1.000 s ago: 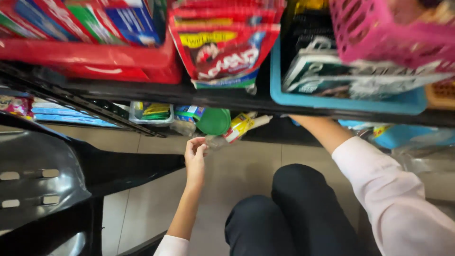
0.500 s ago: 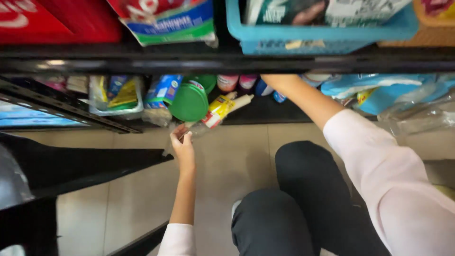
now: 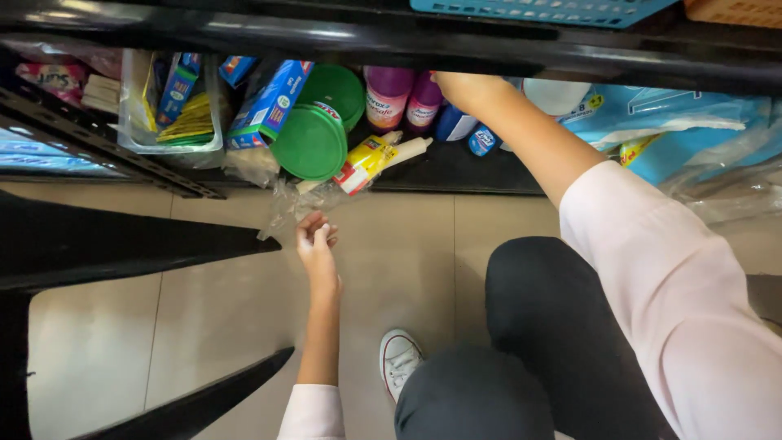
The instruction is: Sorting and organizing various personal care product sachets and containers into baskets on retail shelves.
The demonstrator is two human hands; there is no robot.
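- Left hand point(image 3: 316, 243) hangs over the tiled floor point(image 3: 407, 244) just in front of the bottom shelf, fingers curled in and pinching the loose edge of a crinkly clear plastic bag point(image 3: 285, 204) that spills off the shelf lip.
- Right hand point(image 3: 460, 88) reaches deep under the black shelf rail point(image 3: 407, 41), up against the pink bottles point(image 3: 403, 98). The fingers are hidden behind the rail, so I can't tell if they're closed on anything.
- Just above the bag sit two stacked green lids point(image 3: 314, 134), a blue carton point(image 3: 269, 102) leaning to their left, and a pack of white candles with a yellow and red label point(image 3: 371, 163) lying tilted, poking out past the shelf edge.
- My take: draw the bag out low and slow, straight toward the knees (thin film snags easily), because the candle pack rests right by it and looks ready to slide off.
- I'd keep the right arm steady against the bottles so nothing tips while the left pulls.
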